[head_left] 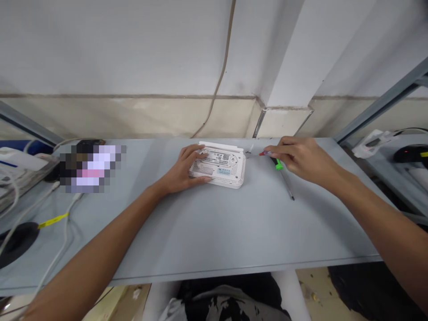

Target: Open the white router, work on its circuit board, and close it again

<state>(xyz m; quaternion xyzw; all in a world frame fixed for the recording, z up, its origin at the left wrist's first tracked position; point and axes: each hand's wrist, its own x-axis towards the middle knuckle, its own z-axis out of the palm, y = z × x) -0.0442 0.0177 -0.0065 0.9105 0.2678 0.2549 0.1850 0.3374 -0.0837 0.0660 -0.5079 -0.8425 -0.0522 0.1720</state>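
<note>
A white perforated device with printed labels lies on the grey table, a white bar along its far edge. My left hand rests on its left side, thumb at the near edge and fingers over the top. To the right of the device, my right hand is closed around a screwdriver with a red part, whose thin shaft points left toward the device. A second screwdriver, black and green, lies on the table below my right hand, its tip toward me.
Pixelated items, white cables and a black round object are at the left. A white device and a black one sit at the far right. A wall stands behind the table.
</note>
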